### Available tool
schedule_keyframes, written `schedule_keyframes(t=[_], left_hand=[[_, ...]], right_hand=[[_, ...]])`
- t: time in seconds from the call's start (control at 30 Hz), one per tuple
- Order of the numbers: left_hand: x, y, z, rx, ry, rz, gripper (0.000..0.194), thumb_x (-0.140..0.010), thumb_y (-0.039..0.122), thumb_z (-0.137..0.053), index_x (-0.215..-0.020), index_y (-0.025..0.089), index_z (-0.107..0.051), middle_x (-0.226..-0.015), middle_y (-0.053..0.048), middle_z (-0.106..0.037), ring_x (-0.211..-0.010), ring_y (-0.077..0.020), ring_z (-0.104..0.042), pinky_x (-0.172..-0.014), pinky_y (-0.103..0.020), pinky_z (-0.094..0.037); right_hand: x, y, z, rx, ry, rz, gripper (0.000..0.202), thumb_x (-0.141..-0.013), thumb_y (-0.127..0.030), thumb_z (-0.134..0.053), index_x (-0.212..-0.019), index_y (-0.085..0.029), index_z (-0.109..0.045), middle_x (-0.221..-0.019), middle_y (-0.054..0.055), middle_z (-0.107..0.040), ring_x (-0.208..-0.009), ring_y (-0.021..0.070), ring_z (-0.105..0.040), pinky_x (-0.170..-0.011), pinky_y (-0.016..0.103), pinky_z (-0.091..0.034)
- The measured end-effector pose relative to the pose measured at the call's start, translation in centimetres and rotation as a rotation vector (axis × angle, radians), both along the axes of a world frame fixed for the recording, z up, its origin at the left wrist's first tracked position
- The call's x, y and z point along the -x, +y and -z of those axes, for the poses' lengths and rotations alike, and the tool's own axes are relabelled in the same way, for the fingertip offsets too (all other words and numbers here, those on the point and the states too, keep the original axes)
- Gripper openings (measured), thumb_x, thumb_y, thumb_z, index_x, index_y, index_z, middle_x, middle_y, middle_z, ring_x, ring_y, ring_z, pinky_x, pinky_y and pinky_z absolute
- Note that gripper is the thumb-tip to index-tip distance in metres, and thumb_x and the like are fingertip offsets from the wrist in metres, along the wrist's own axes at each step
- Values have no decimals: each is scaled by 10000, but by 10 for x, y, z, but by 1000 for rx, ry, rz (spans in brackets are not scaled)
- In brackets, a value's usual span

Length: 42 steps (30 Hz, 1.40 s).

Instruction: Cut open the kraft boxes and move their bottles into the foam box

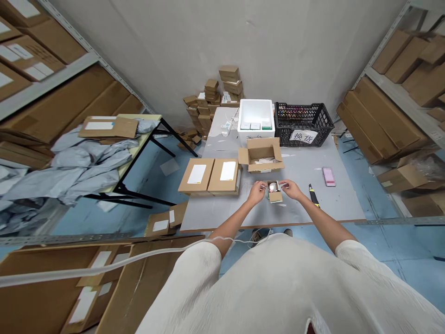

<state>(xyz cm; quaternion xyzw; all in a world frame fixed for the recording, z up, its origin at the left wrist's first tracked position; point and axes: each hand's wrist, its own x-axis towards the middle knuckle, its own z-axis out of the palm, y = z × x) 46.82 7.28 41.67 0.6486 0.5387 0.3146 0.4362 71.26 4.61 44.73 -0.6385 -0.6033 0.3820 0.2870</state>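
A small open box (276, 196) stands near the front edge of the grey table, its cardboard flap towards me and a round shiny item inside. My left hand (256, 192) is at the box's left side, fingers bent together at its edge. On the right side, my right hand (290, 189) touches the box's upper edge with its fingertips, fingers closed. Just behind is a larger open carton (261, 154) with white material in it. A black and yellow cutter (314, 195) lies to the right of my right hand.
Two closed cartons (196, 175) sit left of the hands. A white foam box (256, 116) and a black crate (303, 124) stand at the table's back. A pink item (328, 176) lies on the right. A white cable (153, 253) crosses at lower left.
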Motion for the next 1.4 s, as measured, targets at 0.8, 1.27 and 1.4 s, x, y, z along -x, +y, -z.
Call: schedule_keyframes(t=[0.8, 1.27, 1.4], left_hand=[[-13, 9, 6, -13, 79, 106, 503, -982, 189, -647, -1482, 225, -600, -1434, -125, -660, -1070, -220, -745, -1050, -415, -596], [-16, 11, 13, -73, 142, 130, 450, -966, 163, -639, -1410, 223, -685, -1400, -108, -676, -1034, -220, -733, -1064, -413, -598], [-13, 9, 16, -125, 153, 200, 442, -991, 168, -591, -1417, 224, -698, -1412, -114, -672, -1098, -230, -722, -1096, -413, -585]], right_hand=[[2, 7, 25, 33, 104, -15, 402, -914, -338, -686, -1297, -220, -663, -1173, 72, -775, -894, 195, -731, -916, 386, -615], [2, 10, 22, -48, -211, -192, 494, -1012, -218, -591, -1503, -192, -633, -1307, 130, -735, -986, 215, -718, -1007, 378, -582], [4, 5, 21, -118, -288, -232, 513, -1044, -234, -545, -1555, -219, -589, -1435, 142, -673, -1009, 224, -726, -982, 381, -591]])
